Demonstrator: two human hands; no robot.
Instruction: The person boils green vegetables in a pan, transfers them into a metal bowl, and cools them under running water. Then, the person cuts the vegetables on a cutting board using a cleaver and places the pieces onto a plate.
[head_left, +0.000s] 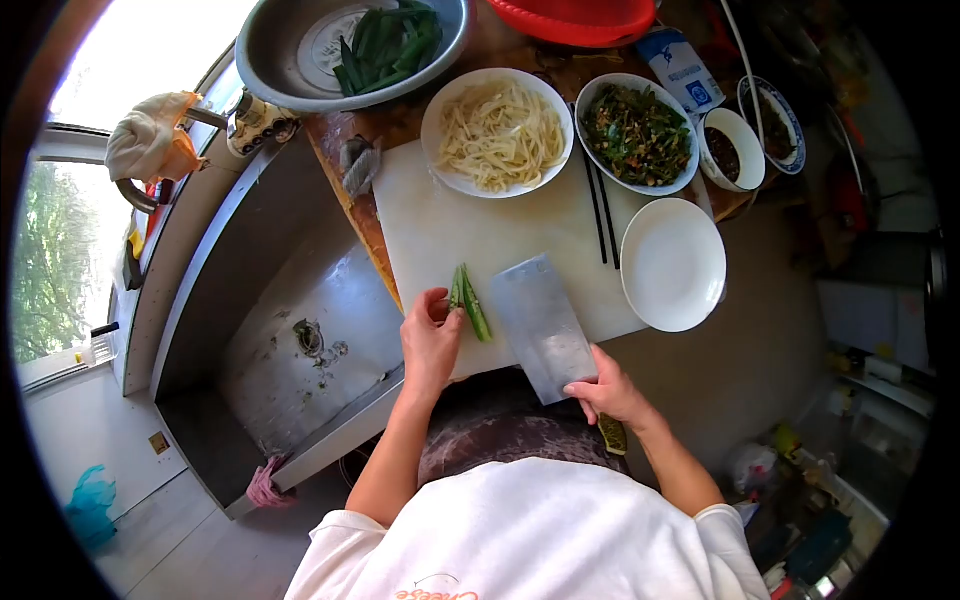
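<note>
Two green pieces that look like okra cut lengthwise [472,308] lie side by side on the white cutting board [410,230]. Beside them, my left hand [432,335] rests with fingers partly curled; its thumb tip is at the edge of the okra, and a gap shows between thumb and fingers. My right hand [612,388] grips a cleaver [545,325] by its handle end. The broad blade lies nearly flat over the board's near edge, to the right of the okra and apart from it. My palm hides part of the patterned handle.
Farther back are a bowl of noodles [500,130], a bowl of chopped greens [640,135], black chopsticks [603,215], a white plate [674,265] and a bowl of dark sauce [735,150]. A metal basin [262,70] holds green okra. To the left is a sink [270,320].
</note>
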